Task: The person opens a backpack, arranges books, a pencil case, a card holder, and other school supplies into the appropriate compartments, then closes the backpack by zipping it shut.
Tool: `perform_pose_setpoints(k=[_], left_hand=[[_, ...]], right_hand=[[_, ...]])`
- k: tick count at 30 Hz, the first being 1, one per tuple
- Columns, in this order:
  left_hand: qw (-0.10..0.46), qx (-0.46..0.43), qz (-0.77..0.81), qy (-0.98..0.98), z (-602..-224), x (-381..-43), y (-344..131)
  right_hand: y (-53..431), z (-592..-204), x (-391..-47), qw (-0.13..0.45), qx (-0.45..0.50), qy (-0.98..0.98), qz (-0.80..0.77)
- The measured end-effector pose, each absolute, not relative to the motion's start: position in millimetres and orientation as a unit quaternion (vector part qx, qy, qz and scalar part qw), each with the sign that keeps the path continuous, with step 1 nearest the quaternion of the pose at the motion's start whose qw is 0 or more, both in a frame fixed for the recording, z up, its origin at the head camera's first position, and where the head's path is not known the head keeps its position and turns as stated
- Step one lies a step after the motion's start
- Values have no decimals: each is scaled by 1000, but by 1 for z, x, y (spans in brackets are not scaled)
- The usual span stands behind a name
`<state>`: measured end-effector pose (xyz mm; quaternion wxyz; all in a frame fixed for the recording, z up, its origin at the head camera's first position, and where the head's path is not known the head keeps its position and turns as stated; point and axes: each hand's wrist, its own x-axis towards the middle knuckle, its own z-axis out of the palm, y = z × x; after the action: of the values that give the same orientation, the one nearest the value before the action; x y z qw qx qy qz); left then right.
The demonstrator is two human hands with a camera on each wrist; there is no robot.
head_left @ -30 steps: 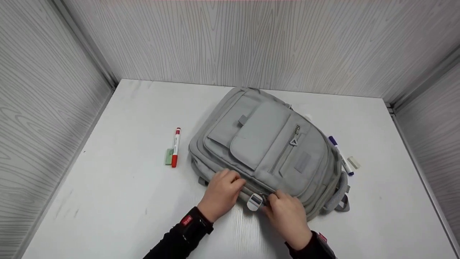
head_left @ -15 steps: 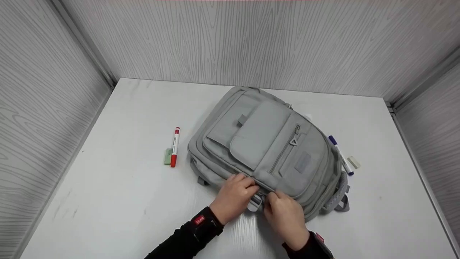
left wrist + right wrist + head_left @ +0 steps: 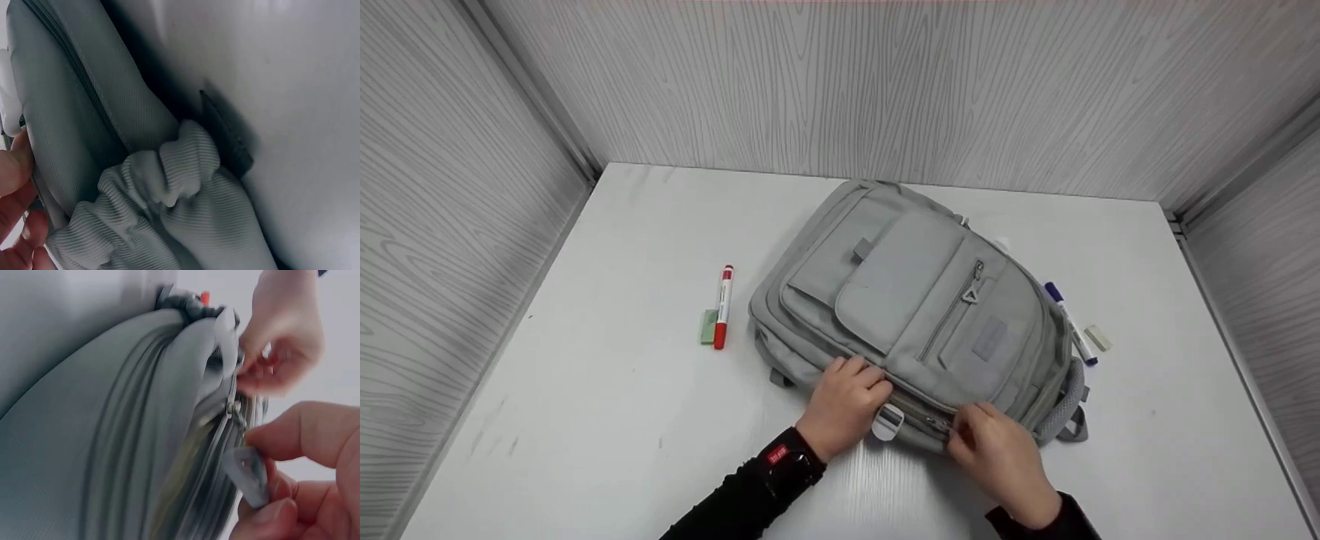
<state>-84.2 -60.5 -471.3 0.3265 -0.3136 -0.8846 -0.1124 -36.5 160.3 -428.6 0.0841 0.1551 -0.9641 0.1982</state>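
A grey backpack [image 3: 900, 292] lies tilted on the table, its front pocket flap facing up. At its near side seam, my left hand [image 3: 840, 409] grips the fabric edge with curled fingers, beside a whitish rounded tag [image 3: 888, 423]. Further right along the same seam, my right hand [image 3: 997, 457] pinches a grey zipper pull [image 3: 247, 475] between thumb and fingers. The pull hangs from a metal slider [image 3: 232, 408] on the zip. In the right wrist view, the seam gapes below the slider and shows a yellowish lining [image 3: 180, 478]. A gathered side pocket [image 3: 163, 169] shows near my left fingers.
Left of the backpack, a red marker [image 3: 724, 307] lies against a green block [image 3: 709, 327]. On the right are a blue marker [image 3: 1071, 322] and a pale eraser-like block [image 3: 1098, 337]. Grey wood-patterned panels [image 3: 840, 90] border the table.
My left hand has slid right along the seam, then stayed near the tag. My right hand has moved right and towards me, the zipper slider travelling with it. The backpack has barely shifted.
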Motion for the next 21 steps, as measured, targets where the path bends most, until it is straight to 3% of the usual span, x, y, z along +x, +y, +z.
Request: perform_pose_setpoints(k=[9, 21], left_hand=[[353, -307, -128, -875, -476, -88, -77], [363, -284, -120, -879, -477, -101, -122]], right_hand=[[201, -425, -28, 12, 87, -977, 194], [212, -422, -38, 1, 68, -978, 195]])
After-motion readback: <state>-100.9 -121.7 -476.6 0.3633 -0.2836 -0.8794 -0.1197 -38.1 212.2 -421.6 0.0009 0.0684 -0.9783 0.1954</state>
